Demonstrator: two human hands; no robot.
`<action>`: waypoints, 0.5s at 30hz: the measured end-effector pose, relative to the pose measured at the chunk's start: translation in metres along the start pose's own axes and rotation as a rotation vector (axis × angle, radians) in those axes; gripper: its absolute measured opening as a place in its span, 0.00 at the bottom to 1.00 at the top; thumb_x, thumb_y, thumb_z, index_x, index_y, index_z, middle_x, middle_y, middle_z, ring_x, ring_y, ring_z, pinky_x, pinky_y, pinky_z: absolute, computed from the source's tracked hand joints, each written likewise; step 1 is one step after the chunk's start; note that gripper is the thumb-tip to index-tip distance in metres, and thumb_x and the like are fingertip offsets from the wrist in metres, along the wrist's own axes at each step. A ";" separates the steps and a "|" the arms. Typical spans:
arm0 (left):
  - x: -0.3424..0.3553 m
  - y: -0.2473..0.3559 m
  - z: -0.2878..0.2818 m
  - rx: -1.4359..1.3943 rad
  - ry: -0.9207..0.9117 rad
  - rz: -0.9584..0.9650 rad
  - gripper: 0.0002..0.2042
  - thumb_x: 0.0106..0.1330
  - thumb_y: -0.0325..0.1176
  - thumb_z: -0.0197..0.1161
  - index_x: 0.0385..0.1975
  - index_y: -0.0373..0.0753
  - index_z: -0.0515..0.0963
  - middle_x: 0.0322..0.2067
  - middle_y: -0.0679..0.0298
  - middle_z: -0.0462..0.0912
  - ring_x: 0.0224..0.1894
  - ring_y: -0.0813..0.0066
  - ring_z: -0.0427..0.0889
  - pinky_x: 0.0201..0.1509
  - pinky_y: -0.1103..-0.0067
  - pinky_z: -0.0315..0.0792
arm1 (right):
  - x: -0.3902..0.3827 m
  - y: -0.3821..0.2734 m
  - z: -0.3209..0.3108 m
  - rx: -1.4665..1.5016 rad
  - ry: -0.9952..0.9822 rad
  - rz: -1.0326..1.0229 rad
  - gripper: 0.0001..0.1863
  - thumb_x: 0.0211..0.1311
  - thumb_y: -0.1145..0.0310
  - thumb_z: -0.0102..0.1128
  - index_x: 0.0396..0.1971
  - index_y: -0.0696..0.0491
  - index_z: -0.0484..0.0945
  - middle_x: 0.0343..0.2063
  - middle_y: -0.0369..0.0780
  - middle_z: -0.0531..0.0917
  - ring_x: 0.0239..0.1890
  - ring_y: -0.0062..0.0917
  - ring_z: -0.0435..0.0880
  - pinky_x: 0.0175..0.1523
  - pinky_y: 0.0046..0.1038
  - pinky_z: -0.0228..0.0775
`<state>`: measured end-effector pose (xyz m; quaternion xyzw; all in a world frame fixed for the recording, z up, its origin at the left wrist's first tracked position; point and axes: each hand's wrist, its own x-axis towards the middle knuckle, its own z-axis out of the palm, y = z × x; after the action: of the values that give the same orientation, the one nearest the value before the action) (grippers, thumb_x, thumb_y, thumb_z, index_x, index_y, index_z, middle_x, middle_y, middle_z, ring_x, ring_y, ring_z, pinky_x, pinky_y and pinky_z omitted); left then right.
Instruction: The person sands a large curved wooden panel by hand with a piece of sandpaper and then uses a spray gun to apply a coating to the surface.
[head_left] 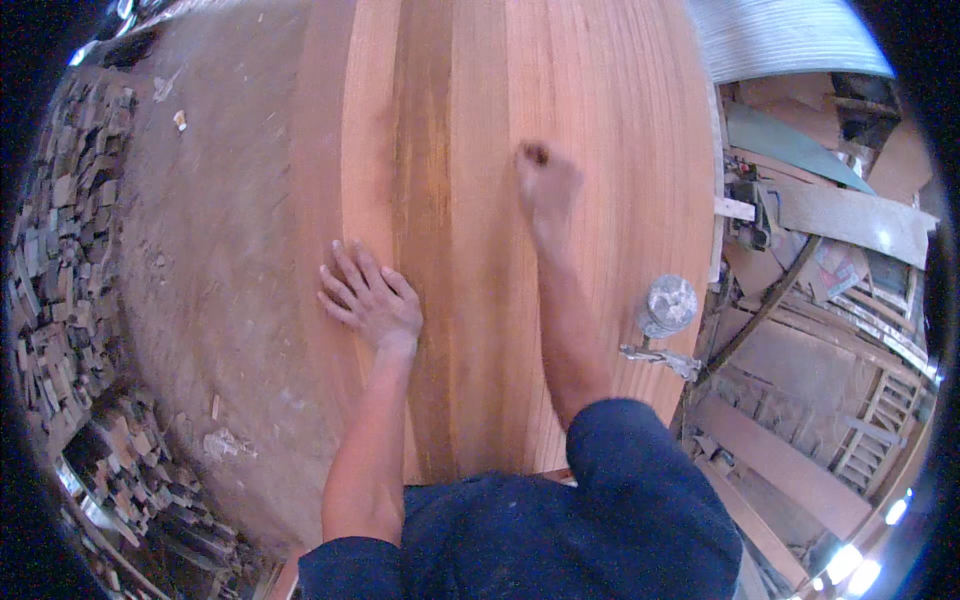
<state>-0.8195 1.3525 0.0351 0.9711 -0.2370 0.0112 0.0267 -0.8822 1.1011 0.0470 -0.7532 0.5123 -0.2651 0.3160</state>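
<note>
The bare left hand (pixel 375 308) was found spread wide and laid flat toward the left side of the broad, striped, pink-tan and brown wooden panel (pixel 480 300), which lay directly beneath both hands. The bare right hand (pixel 550 190) was curled and blurred; whether anything was held could not be determined. Steady bracing by 1 hand and even movement along the grain were judged advisable, clear of the round, grey metal tin (pixel 668 305).
</note>
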 end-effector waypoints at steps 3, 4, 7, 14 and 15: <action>0.001 0.006 0.000 -0.062 0.038 0.010 0.28 0.71 0.40 0.44 0.72 0.44 0.60 0.76 0.59 0.50 0.75 0.42 0.46 0.75 0.46 0.34 | 0.108 -0.005 0.021 -0.070 0.034 -0.127 0.13 0.55 0.64 0.62 0.34 0.56 0.88 0.28 0.48 0.87 0.32 0.32 0.88 0.39 0.33 0.77; 0.001 0.003 -0.001 -0.051 0.038 0.005 0.28 0.71 0.40 0.44 0.72 0.44 0.60 0.76 0.59 0.50 0.75 0.42 0.46 0.75 0.46 0.34 | 0.128 -0.010 0.030 -0.089 0.032 -0.118 0.13 0.55 0.64 0.62 0.34 0.56 0.88 0.28 0.47 0.87 0.31 0.33 0.88 0.39 0.33 0.77; 0.001 0.006 -0.001 -0.064 0.050 0.030 0.28 0.71 0.40 0.44 0.72 0.44 0.60 0.76 0.60 0.50 0.75 0.42 0.47 0.75 0.46 0.33 | 0.145 -0.005 0.030 0.076 -0.102 -0.047 0.13 0.54 0.63 0.62 0.34 0.56 0.88 0.29 0.47 0.88 0.32 0.34 0.88 0.40 0.33 0.77; 0.004 0.001 0.004 -0.072 0.081 0.010 0.28 0.71 0.39 0.43 0.73 0.45 0.59 0.76 0.60 0.49 0.75 0.40 0.46 0.75 0.45 0.34 | -0.104 0.035 -0.040 -0.004 -0.071 -0.143 0.05 0.55 0.70 0.68 0.29 0.56 0.86 0.21 0.44 0.83 0.23 0.28 0.82 0.31 0.28 0.71; 0.004 0.002 0.004 -0.082 0.085 0.008 0.28 0.71 0.39 0.43 0.73 0.45 0.59 0.76 0.60 0.49 0.75 0.40 0.46 0.75 0.45 0.33 | -0.137 0.035 -0.052 -0.027 -0.121 -0.020 0.06 0.56 0.69 0.69 0.28 0.57 0.85 0.20 0.44 0.81 0.22 0.26 0.79 0.30 0.29 0.69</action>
<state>-0.8164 1.3489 0.0313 0.9668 -0.2400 0.0430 0.0765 -0.9872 1.2097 0.0452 -0.7770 0.4883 -0.2152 0.3339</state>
